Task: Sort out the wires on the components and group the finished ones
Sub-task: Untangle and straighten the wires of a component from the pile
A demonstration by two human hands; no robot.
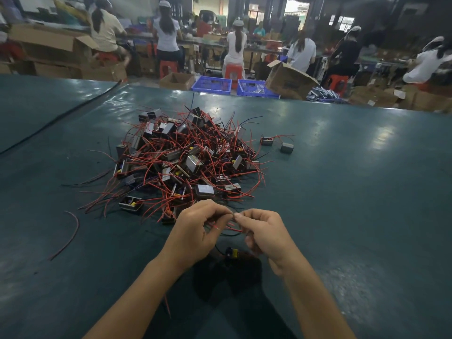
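before pile (pixel 186 162) — left hand (pixel 193 231), right hand (pixel 263 234) pinch wires (pixel 231 227)

We faced a glossy dark green table (pixel 354 172); beyond it we saw blue crates (pixel 211 85), open cardboard boxes (pixel 289 83), red stools (pixel 168 67), seated workers (pixel 167 33) and a daylit opening (pixel 296 7).

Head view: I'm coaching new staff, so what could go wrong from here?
The left hand and right hand pinch thin red wires while the component below seems to hang from them: its weight may strain the leads. The tangled pile sits close, so its stray wires could snag.
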